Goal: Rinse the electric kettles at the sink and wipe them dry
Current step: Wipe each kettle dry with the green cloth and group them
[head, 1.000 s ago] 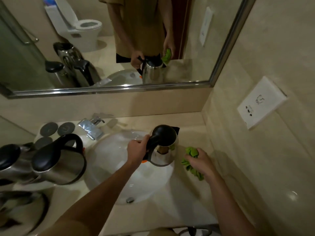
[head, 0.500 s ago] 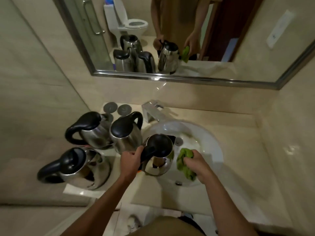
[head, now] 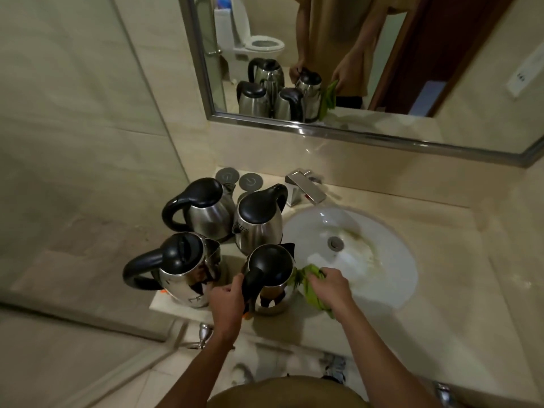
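A steel kettle with a black lid point(head: 272, 275) stands on the counter just left of the white sink point(head: 391, 260). My left hand point(head: 226, 298) grips its black handle. My right hand point(head: 329, 285) holds a bunched green cloth point(head: 312, 282) against the kettle's right side. Three more steel kettles stand to the left: one at front left point(head: 179, 269), one at back left point(head: 203, 209), one in the middle back point(head: 260, 219).
A chrome faucet point(head: 306, 188) sits behind the sink, whose drain point(head: 335, 242) is open. Two grey round kettle bases point(head: 238, 178) lie near the wall. A mirror point(head: 353, 63) hangs above. A glass shower panel point(head: 88, 142) stands to the left.
I have carried the held kettle leftward from over the sink to the counter beside the other kettles. My right hand with the cloth followed it. The view swung left.
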Motion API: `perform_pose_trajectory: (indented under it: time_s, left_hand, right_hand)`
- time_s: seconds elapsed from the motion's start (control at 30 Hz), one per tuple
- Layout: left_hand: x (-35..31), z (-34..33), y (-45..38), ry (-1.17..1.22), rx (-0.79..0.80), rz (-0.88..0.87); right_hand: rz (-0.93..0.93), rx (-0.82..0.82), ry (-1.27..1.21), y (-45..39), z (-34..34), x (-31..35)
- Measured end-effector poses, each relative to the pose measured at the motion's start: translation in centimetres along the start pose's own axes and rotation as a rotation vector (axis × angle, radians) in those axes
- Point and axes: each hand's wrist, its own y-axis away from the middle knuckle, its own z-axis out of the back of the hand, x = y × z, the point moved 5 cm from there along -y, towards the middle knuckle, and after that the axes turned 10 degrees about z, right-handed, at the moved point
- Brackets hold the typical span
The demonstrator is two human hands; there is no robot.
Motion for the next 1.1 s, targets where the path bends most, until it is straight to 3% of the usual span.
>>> perform_pose_trajectory:
  time_s: [0.2, 0.37, 0.53, 0.77, 0.9, 1.0, 1.1]
  left_hand:
    - [1.2, -0.8, 1.2, -0.007, -0.071, 0.06]
    - [1.4, -0.8, 1.2, -0.095, -0.027, 0.02]
    - [0.4, -0.4, 0.6, -0.337, -0.073, -0.108]
    - [-3.0, -1.6, 0.6, -0.508, -0.037, -0.399]
    - [-5.5, -4.3, 0.7, -0.645, 0.088, -0.58]
    - [-5.8, -6.4, 0.0, -0.77, 0.14, -0.637]
    - [-5.4, -7.0, -0.8, -0.766, 0.159, -0.569]
  right_hand:
    - [0.097, -0.141, -0.03, 0.0, 0.0, 0.4]
    - [0.13, -0.216, 0.022, 0.7, 0.9, 0.7]
    - [0.155, -0.199, 0.138, 0.4, 1.1, 1.1]
    - [0.038, -0.105, -0.036, -0.1, -0.5, -0.3]
    - [0.057, -0.014, -0.235, -0.3, -1.9, 0.4]
    - [0.039, -0.064, -0.32, 0.1, -2.0, 1.1]
    - [0.092, -0.188, -0.316, 0.4, -1.6, 1.0]
